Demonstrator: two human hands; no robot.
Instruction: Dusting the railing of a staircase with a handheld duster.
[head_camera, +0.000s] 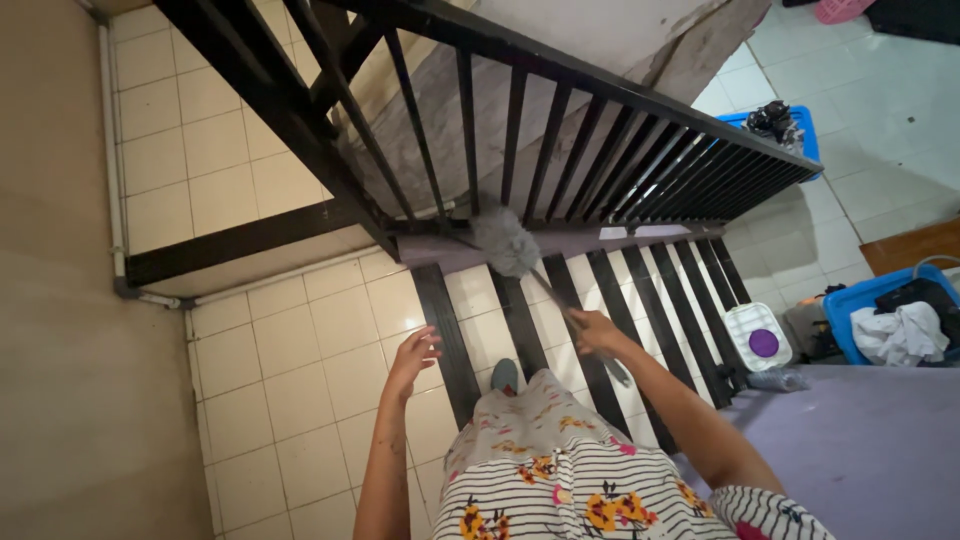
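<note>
Head view: a person on a tiled stair landing holds a grey duster against the base of a black railing.

Closed around the thin handle, the right hand (597, 331) reaches forward so the fluffy grey duster (506, 241) rests on the ledge where the black railing (560, 130) bars meet their lower rail, likely because dust gathers there. The left hand (415, 357) hangs free over the white floor tiles (290, 390), fingers loosely spread and holding nothing, well apart from the right. Far right, below the railing, blue baskets (880, 300) with laundry sit on the lower floor.
</note>
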